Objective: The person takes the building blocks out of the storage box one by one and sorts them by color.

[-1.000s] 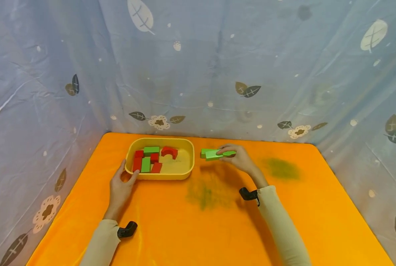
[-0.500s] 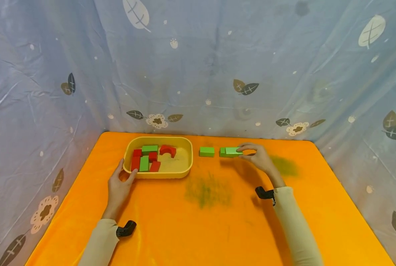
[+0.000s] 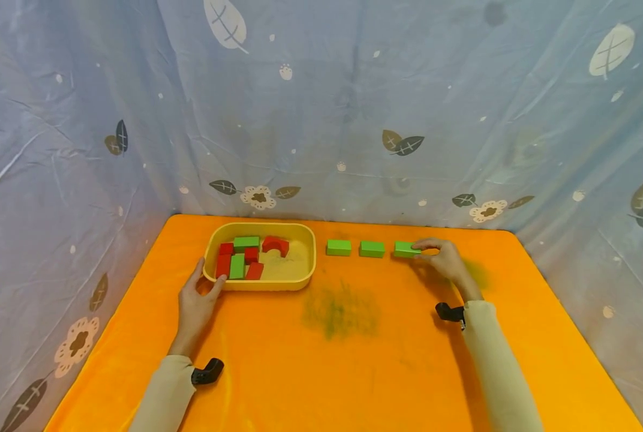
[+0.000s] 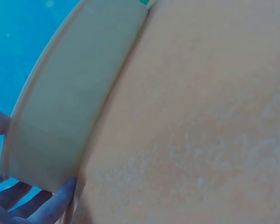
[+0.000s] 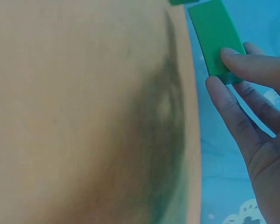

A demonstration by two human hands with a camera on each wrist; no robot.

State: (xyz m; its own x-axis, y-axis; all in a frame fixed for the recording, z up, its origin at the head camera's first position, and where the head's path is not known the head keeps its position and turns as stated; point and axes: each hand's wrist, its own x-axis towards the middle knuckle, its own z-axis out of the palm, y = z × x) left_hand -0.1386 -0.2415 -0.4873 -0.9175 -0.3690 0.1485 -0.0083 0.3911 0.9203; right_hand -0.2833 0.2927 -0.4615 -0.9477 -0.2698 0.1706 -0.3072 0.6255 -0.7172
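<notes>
My right hand (image 3: 444, 259) pinches a green rectangular block (image 3: 406, 249) at its right end, between thumb and fingers; the right wrist view shows the block (image 5: 217, 37) in those fingertips. To its left lie two more green blocks, a middle one (image 3: 372, 249) and one nearer the tray (image 3: 339, 247), forming a spaced row. My left hand (image 3: 196, 303) grips the near left corner of a yellow plastic tray (image 3: 267, 286), thumb on the front side and fingers along the left side. In the left wrist view the fingers (image 4: 56, 205) touch the tray's outer wall (image 4: 79, 93).
Several red and green blocks sit in the tray's left part, including a green one (image 3: 237, 266). A red arch block (image 3: 275, 246) lies near its middle. The orange tabletop (image 3: 300, 372) has greenish smudges. A patterned curtain (image 3: 321, 120) hangs behind the table's far edge.
My right hand has moved right, carrying the green block from beside the tray past the other two to the row's right end. The left hand has stayed on the tray.
</notes>
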